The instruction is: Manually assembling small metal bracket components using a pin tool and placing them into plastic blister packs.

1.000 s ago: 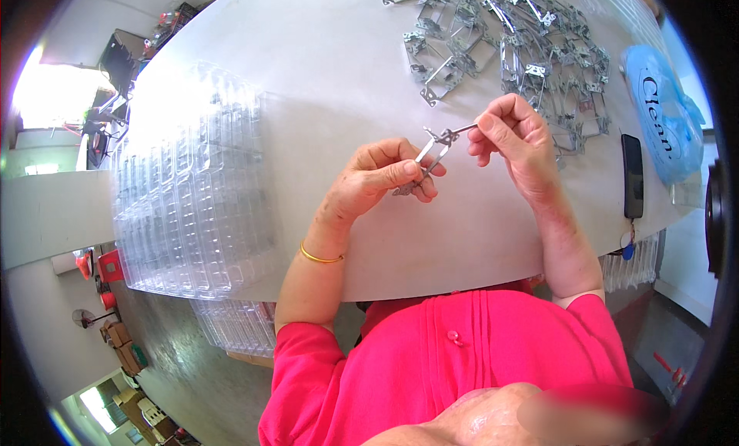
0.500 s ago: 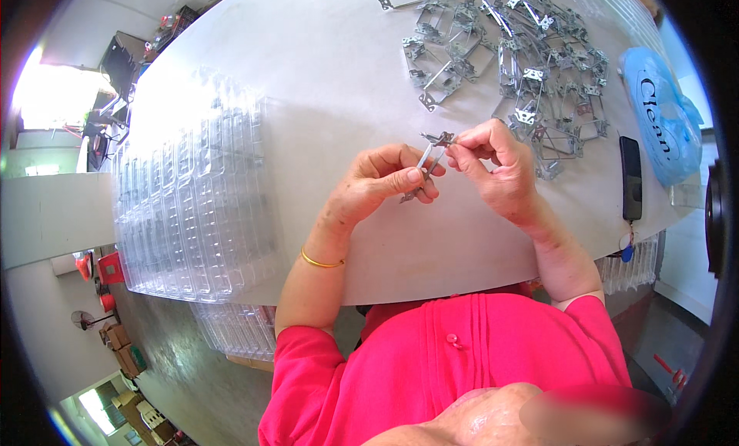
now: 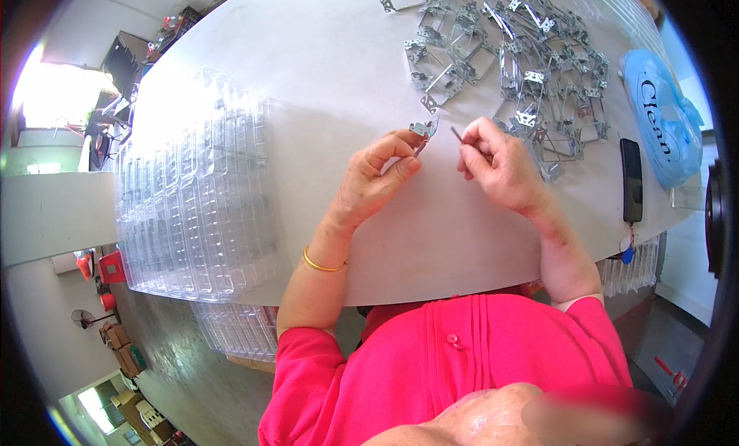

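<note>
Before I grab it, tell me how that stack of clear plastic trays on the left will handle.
The stack of clear plastic trays is probably light, since the walls look thin and see-through. It likely flexes if lifted by one edge. The nested layers could slide apart when pushed.

Both forearms enter from the lower edge, angled up and inward. Left hand (image 3: 377,180) curled, thumb and forefinger pinched together at the top, wrist straight. Right hand (image 3: 500,165) loosely fisted, fingertips pinched and pointing left, wrist bent slightly. Hands near each other, not touching, both held low over the table.
</note>
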The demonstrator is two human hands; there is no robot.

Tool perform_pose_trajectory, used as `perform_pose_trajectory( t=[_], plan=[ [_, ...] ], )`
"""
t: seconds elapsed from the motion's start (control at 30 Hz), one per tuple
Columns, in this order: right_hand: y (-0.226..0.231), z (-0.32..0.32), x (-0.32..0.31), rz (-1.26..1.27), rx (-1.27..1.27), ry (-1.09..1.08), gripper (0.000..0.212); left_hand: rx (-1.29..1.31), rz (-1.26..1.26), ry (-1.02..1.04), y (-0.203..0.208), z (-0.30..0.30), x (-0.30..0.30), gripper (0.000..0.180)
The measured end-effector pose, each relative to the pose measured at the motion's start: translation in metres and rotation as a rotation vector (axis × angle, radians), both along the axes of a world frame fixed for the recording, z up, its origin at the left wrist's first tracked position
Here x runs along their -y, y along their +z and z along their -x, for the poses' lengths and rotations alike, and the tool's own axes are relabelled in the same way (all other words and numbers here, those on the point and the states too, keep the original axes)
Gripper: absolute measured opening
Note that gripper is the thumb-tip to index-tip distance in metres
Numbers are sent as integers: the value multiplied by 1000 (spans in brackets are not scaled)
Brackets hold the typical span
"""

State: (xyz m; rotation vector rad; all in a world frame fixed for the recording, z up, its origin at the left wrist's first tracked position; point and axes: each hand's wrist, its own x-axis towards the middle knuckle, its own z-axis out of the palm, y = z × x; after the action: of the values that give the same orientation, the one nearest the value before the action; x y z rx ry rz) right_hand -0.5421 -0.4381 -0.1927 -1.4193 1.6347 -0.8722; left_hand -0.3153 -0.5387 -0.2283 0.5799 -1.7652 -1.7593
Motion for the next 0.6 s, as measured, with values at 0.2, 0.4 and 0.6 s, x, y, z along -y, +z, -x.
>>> perform_pose_trajectory(
  t=[0.2,0.4,0.6],
  plan=[
    [-4,2,6,102,576,-157,10,189,643,68,6,6,2,9],
    [0,-3,6,-65,572,-124,10,283,792,108,6,6,0,12],
    [-9,-18,4,53,460,-224,15,256,772,308,13,13,-6,20]
  ],
)
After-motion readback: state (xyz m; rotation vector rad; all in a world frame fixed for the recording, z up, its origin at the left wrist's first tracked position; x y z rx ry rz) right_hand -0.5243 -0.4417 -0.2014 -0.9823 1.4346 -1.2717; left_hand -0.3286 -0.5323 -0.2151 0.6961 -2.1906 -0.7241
